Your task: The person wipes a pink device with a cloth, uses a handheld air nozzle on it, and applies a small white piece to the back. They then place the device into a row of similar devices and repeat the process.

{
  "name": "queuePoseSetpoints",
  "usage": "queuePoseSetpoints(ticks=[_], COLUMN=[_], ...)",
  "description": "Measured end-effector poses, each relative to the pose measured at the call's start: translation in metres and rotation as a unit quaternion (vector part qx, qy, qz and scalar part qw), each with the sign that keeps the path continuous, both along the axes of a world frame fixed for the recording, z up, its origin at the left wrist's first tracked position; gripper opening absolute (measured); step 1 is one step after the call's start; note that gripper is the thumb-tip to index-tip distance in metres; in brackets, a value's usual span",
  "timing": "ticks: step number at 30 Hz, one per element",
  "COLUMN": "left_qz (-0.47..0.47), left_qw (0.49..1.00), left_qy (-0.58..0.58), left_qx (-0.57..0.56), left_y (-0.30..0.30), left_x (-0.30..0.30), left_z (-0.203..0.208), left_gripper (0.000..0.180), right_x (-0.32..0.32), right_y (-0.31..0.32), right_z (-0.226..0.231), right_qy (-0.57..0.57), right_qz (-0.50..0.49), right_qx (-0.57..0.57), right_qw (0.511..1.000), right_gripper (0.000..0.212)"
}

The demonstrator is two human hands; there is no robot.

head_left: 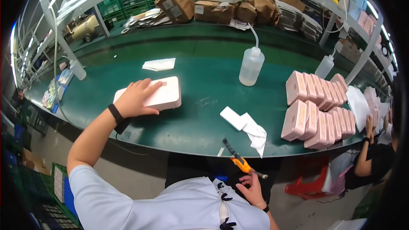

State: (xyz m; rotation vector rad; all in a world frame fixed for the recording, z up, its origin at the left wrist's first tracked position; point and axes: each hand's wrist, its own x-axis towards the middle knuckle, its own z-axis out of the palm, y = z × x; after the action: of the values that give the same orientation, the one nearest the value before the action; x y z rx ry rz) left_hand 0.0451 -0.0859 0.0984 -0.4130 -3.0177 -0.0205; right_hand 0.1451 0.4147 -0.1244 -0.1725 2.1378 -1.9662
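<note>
On the left part of the green bench lies a pale pink box-shaped case [171, 95] with rounded corners and a small slotted patch on top. My left hand [135, 98] grips it, fingers across the top and thumb down on the near side. My right hand [252, 191] is low in front of my body, below the bench edge, its fingers bent and apart. Just above its fingertips an orange and black hand tool [241, 164] juts over the edge; whether a fingertip touches it I cannot tell. A white pad and crumpled white cloth [254, 133] lie beyond the tool.
Two rows of pink cases [316, 124] stand at the right. A clear squeeze bottle [252, 67] is mid-bench, another [325, 66] behind the rows. A folded white cloth [159, 64] lies beyond the held case. A person [370, 157] works at the far right by a red stool [307, 184].
</note>
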Motion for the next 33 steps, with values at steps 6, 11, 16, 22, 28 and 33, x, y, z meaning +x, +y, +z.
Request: queuePoseSetpoints(ticks=[6,11,16,22,28,33], left_qz=[-0.014,-0.049,-0.073,-0.033,0.038,0.104], left_qw=[0.999,0.993,0.986,0.949,0.910,0.909], left_qy=[0.019,0.078,0.145,0.222,0.305,0.376], left_qx=[-0.042,-0.073,0.023,0.221,0.280,0.144], left_y=[-0.001,-0.011,0.018,0.065,0.080,0.078], left_x=[0.033,0.044,0.045,0.080,0.137,0.193], left_z=[-0.027,-0.041,-0.038,-0.057,-0.076,-0.071], left_gripper=[0.100,0.104,0.107,0.108,0.110,0.107], right_x=[-0.024,-0.038,-0.043,-0.045,-0.040,-0.072], right_y=[-0.028,-0.045,-0.056,-0.047,-0.057,-0.059], right_z=[-0.004,0.007,0.028,0.016,0.042,0.118], right_qy=[0.030,0.054,0.116,0.275,0.244,0.157], right_qz=[0.081,0.073,0.062,0.044,-0.178,-0.185], right_qx=[-0.003,-0.069,-0.027,0.089,-0.261,-0.444], right_qw=[0.996,0.993,0.991,0.956,0.917,0.862], right_gripper=[0.071,0.056,0.035,0.026,0.043,0.059])
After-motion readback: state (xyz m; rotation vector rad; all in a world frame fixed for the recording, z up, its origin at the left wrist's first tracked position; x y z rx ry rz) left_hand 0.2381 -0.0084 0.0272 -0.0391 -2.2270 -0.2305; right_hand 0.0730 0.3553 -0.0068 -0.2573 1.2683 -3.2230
